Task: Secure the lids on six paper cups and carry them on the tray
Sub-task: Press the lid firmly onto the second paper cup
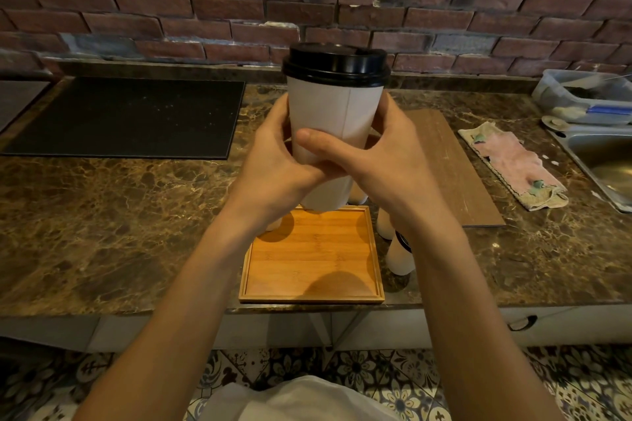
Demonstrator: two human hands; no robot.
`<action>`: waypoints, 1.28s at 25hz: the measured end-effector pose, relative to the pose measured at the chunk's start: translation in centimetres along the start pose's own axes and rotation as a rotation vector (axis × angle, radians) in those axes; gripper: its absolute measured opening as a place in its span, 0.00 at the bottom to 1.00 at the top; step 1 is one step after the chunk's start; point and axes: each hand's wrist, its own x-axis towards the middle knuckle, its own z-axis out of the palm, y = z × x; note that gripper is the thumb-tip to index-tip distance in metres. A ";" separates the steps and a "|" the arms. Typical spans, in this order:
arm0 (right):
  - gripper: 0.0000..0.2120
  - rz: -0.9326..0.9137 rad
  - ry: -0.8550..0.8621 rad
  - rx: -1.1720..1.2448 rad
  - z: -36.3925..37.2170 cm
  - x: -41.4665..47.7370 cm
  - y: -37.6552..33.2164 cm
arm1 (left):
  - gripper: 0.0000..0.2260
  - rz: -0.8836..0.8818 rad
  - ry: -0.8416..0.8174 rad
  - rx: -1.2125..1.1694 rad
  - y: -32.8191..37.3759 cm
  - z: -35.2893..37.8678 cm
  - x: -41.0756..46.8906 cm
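Left grip (273,164): I see it curled round the paper cup (337,113).
Right grip (379,161): clasps the same cup, thumb across its front.
Cup: upright, black lid (337,65) on, held above the wooden tray (313,260).
Tray: on the tabletop (102,215), more cups (400,256) just beside it.

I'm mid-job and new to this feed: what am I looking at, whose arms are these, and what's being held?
There is no machine here: one camera sits on a person's head and looks down over their bare arms. The left hand and right hand both wrap round a white paper cup with a black lid on it, held up above a wooden tray. The tray sits on a marble counter. More cups stand beside the tray, partly hidden by the arms. A black mat, a board, a cloth and a sink lie around.
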 end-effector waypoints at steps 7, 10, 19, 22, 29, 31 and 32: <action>0.32 -0.023 -0.038 0.082 -0.7 0.3 0.0 | 0.37 0.012 -0.072 0.052 0.5 -1.0 0.3; 0.30 -0.040 -0.089 0.114 -1.0 0.4 -0.1 | 0.34 0.010 -0.137 0.014 0.7 -1.5 0.3; 0.32 0.019 -0.214 0.297 -1.5 0.5 0.5 | 0.34 -0.012 -0.318 -0.086 0.6 -2.7 0.1; 0.34 0.027 -0.232 0.288 -1.6 0.4 0.5 | 0.36 0.001 -0.315 -0.079 0.7 -2.6 0.0; 0.33 -0.037 -0.147 0.117 -1.2 0.4 -0.7 | 0.34 0.071 -0.172 -0.067 0.5 -2.0 0.1; 0.34 -0.060 -0.107 0.070 -1.0 0.2 -0.8 | 0.36 0.079 -0.127 -0.058 0.4 -1.8 0.0; 0.35 -0.068 -0.077 0.045 -0.7 0.2 -0.7 | 0.37 0.080 -0.102 -0.052 0.4 -1.7 0.0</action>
